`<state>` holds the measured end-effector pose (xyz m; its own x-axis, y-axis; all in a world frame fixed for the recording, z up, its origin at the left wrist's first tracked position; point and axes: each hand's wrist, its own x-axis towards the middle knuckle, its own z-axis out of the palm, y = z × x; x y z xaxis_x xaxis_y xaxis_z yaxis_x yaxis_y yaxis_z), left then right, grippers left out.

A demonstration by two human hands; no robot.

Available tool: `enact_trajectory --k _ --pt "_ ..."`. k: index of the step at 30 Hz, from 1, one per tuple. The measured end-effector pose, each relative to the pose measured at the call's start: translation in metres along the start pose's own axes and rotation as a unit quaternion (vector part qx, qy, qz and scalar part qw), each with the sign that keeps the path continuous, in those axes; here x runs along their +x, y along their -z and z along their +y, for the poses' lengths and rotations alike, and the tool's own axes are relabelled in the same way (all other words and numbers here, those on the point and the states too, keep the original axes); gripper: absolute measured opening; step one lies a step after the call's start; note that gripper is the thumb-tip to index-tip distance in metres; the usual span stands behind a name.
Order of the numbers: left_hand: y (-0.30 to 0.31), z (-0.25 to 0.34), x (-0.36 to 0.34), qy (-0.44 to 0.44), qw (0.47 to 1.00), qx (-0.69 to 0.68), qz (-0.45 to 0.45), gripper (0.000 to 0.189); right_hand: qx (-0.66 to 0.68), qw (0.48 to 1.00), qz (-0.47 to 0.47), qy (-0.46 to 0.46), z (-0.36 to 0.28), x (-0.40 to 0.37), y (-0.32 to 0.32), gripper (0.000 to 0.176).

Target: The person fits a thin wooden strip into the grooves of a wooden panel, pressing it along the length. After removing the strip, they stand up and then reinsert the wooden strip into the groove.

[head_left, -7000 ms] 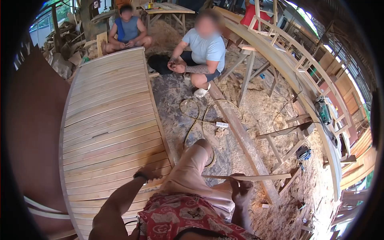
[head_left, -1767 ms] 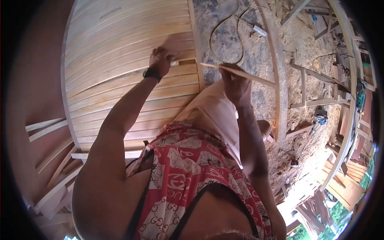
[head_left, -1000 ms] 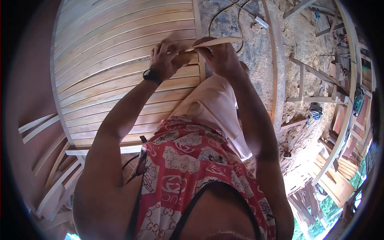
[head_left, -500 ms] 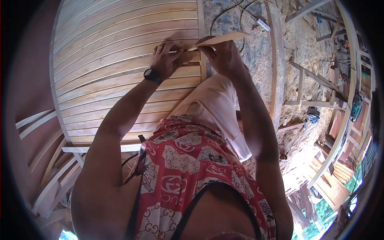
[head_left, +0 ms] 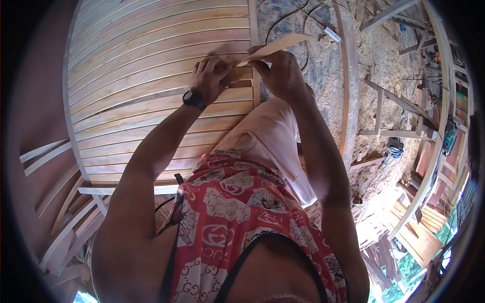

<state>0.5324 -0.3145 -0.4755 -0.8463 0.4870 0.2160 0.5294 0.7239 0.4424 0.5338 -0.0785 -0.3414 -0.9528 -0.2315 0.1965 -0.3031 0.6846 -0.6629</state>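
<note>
My right hand (head_left: 281, 70) pinches a thin tan strip (head_left: 283, 44), like paper or veneer, whose far end sticks out to the right above the hand. The strip's other end reaches toward the fingertips of my left hand (head_left: 206, 77). That hand has curled fingers, a ring and a black wristwatch (head_left: 192, 98) at the wrist; what its fingers hold is hidden. Both hands are over the right side of a slatted wooden panel (head_left: 151, 60). Just below the fingers, a dark gap (head_left: 240, 84) shows between slats near the panel's edge rail (head_left: 256, 91).
A white power strip (head_left: 332, 34) and a looped cable lie on the dusty ground to the right. Beyond them are a long timber (head_left: 348, 76), wooden frames (head_left: 396, 101) and a blue-black tool (head_left: 395, 147). Cut boards (head_left: 48, 151) lean at the left.
The tan strip has tilted, its free end rising slightly and shifting left, showing more of its flat face. My right hand has turned a little; my left hand stays nearly in place.
</note>
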Motion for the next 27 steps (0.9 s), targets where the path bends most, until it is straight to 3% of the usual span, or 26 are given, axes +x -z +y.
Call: enact_trajectory --k 10,12,16,18,22,25,27 --pt "-0.004 0.007 -0.004 0.017 1.0 -0.002 0.003 0.044 0.025 0.999 0.013 -0.016 0.016 -0.003 -0.009 0.012" --pt "-0.007 0.009 -0.005 -0.006 0.999 0.014 0.047 0.044 -0.01 0.994 0.085 0.073 0.02 -0.001 -0.015 0.013" --pt "-0.014 0.01 -0.01 0.012 0.999 0.016 0.027 0.042 0.043 0.998 0.042 0.034 0.004 0.002 -0.002 0.01" --pt "-0.018 0.008 -0.011 0.011 1.0 0.016 0.003 0.04 -0.025 1.0 -0.006 0.012 -0.001 0.004 0.005 0.011" --pt "-0.013 0.013 -0.012 -0.001 0.999 -0.022 0.026 0.029 0.001 1.0 0.018 0.01 -0.019 0.009 0.019 0.012" --pt "-0.007 0.018 -0.011 0.009 1.0 -0.012 0.011 0.036 0.024 0.998 0.06 0.004 -0.032 0.001 0.033 0.013" --pt "0.002 0.022 -0.011 -0.009 0.996 0.027 -0.09 0.059 0.041 0.997 0.069 -0.009 -0.035 -0.009 0.037 0.01"
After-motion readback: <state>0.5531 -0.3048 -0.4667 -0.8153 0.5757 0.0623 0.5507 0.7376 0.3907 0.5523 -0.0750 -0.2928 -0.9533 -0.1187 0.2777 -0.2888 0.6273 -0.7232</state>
